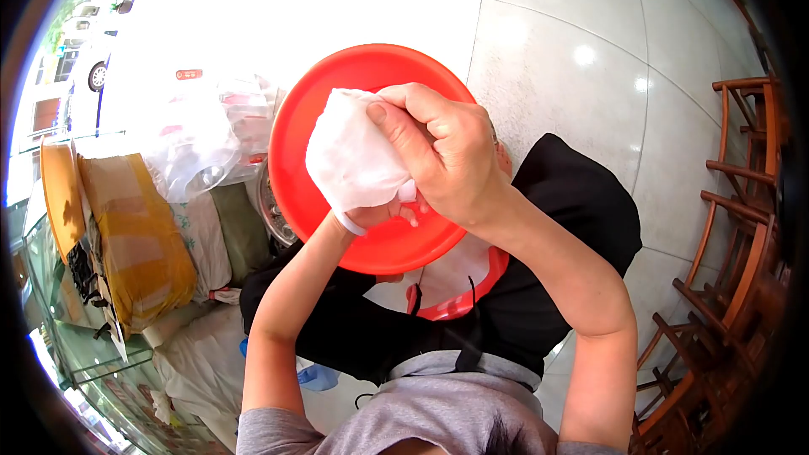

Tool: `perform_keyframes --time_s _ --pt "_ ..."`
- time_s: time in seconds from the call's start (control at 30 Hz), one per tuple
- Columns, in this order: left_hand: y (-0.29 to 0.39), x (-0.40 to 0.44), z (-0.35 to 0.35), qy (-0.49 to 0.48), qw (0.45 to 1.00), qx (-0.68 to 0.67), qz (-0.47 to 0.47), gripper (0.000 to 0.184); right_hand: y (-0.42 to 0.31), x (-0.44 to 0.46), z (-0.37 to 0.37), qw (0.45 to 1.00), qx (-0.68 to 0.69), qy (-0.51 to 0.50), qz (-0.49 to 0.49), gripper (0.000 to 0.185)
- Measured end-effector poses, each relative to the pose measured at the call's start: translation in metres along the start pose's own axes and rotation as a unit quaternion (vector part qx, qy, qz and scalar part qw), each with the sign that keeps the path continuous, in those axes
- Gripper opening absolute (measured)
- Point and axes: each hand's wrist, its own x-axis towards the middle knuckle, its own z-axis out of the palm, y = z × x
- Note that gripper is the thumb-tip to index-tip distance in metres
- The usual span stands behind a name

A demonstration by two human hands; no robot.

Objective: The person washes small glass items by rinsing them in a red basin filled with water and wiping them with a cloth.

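A white cloth [354, 152], bunched into a rounded, bag-like shape, is held up over a red plastic basin [295, 118]. My right hand [451, 147] is closed on the cloth's right edge, thumb pressed against the curled fingers. Lower down, my left hand [377, 217] is at the bottom of the cloth, which hides most of it; a few curled fingertips show beside the fabric. A pale band circles the left wrist. Whether anything is inside the cloth is hidden.
My black-trousered legs [581, 202] flank the basin. On the left are a taped brown box [139, 240], clear plastic bags [198, 139] and a glass case [109, 388]. Wooden chairs [733, 286] stand at the right on the tiled floor [573, 101]. A red-and-white bag [459, 278] lies below the basin.
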Motion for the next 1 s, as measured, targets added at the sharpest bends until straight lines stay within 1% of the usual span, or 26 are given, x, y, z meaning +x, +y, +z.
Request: perform_keyframes --time_s 0.03,0.1,0.13,0.17,0.2,0.23,0.3,0.37,0.4,0.43,0.47,0.53,0.57,0.6,0.67,0.7,0.77,0.9,0.97,1.0 --pt "0.016 -0.006 0.021 0.055 0.996 0.063 0.032 0.041 0.001 0.0 0.0 1.0 0.0 0.003 -0.007 0.01" --pt "0.025 -0.004 0.031 0.11 0.984 0.125 0.063 0.04 0.001 0.0 -0.001 1.0 0.0 0.006 -0.012 0.01" --pt "0.025 0.003 0.029 0.136 0.905 0.343 0.213 0.039 0.001 0.0 -0.003 1.0 -0.021 -0.008 -0.013 0.011" --pt "0.027 0.005 0.03 0.137 0.84 0.443 0.281 0.039 0.001 0.0 -0.004 0.999 -0.043 -0.022 -0.013 0.012" --pt "0.028 0.006 0.032 0.154 0.757 0.532 0.348 0.039 0.0 0.001 -0.004 0.999 -0.045 -0.024 -0.012 0.012" --pt "0.034 0.002 0.042 0.208 0.695 0.627 0.285 0.038 0.0 0.001 -0.004 0.999 -0.04 -0.021 -0.006 0.012" --pt "0.027 0.008 0.037 0.256 0.622 0.707 0.218 0.037 -0.001 0.001 -0.005 0.999 -0.04 -0.019 0.0 0.012" --pt "-0.004 0.027 0.008 0.32 0.61 0.684 0.24 0.039 -0.001 0.003 -0.006 0.999 -0.038 -0.015 0.001 0.012" --pt "-0.009 0.025 0.01 0.328 0.62 0.666 0.255 0.04 -0.001 0.003 -0.007 0.999 -0.044 -0.013 -0.005 0.012" --pt "-0.012 0.019 0.012 0.326 0.624 0.664 0.254 0.04 0.0 0.004 -0.008 0.999 -0.048 -0.014 -0.002 0.012" --pt "-0.009 0.009 0.02 0.313 0.664 0.634 0.242 0.041 0.001 0.004 -0.008 0.999 -0.047 -0.01 -0.006 0.012" --pt "0.0 -0.005 0.036 0.295 0.67 0.633 0.253 0.039 0.0 0.004 -0.008 0.998 -0.059 -0.013 -0.012 0.009" --pt "-0.002 -0.006 0.031 0.296 0.67 0.632 0.251 0.039 0.0 0.004 -0.008 0.998 -0.058 -0.014 -0.011 0.009" --pt "-0.004 -0.007 0.024 0.249 0.757 0.544 0.265 0.039 0.0 0.004 -0.007 0.998 -0.059 -0.013 -0.017 0.008" --pt "-0.006 -0.01 0.022 0.203 0.829 0.443 0.274 0.04 0.002 0.004 -0.006 0.998 -0.057 -0.017 -0.023 0.007" --pt "-0.001 -0.012 0.029 0.203 0.799 0.485 0.291 0.039 0.002 0.004 -0.006 0.998 -0.054 -0.015 -0.024 0.007" --pt "-0.003 -0.011 0.032 0.204 0.768 0.523 0.309 0.039 0.003 0.004 -0.005 0.998 -0.052 -0.017 -0.025 0.007" --pt "-0.011 -0.007 0.029 0.214 0.777 0.476 0.353 0.039 0.002 0.004 -0.006 0.999 -0.047 -0.007 -0.025 0.007" --pt "-0.004 -0.006 0.033 0.202 0.777 0.482 0.35 0.038 0.0 0.004 -0.005 0.999 -0.043 -0.006 -0.022 0.007" --pt "0.004 -0.003 0.035 0.193 0.776 0.498 0.334 0.037 -0.001 0.004 -0.006 0.999 -0.045 -0.014 -0.008 0.007"
